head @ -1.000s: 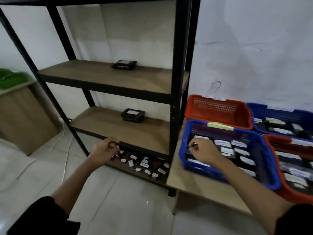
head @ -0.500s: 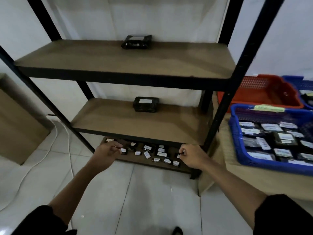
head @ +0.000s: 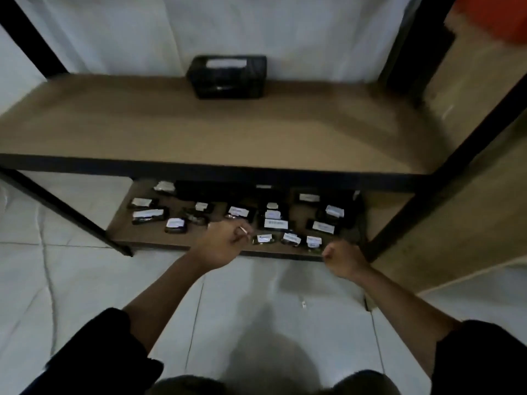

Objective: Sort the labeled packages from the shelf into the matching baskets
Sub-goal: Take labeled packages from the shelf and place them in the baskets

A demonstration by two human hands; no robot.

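The packages are small dark wrapped parcels, each with a white label on top, though the print on the labels is too blurred to read. About fifteen of them lie scattered over the bottom board of the shelf, some touching, others a little apart. One larger dark package with a white label sits alone at the back of the middle board, against the wall.

The left hand hangs over the front edge of the bottom board, near the middle of the row of packages, its fingers curled around something small with a white edge showing between them; what it is cannot be told. The right hand is further along the same front edge, close to the shelf's right front post, closed in a fist, and whether it holds anything cannot be told. The two hands are apart. Both arms come out of black sleeves.

The shelf has brown boards in a black metal frame. It stands on a floor of pale tiles, against a white wall. To the right of the shelf is a light wooden surface, and above that, in the top corner, a bit of an orange basket.
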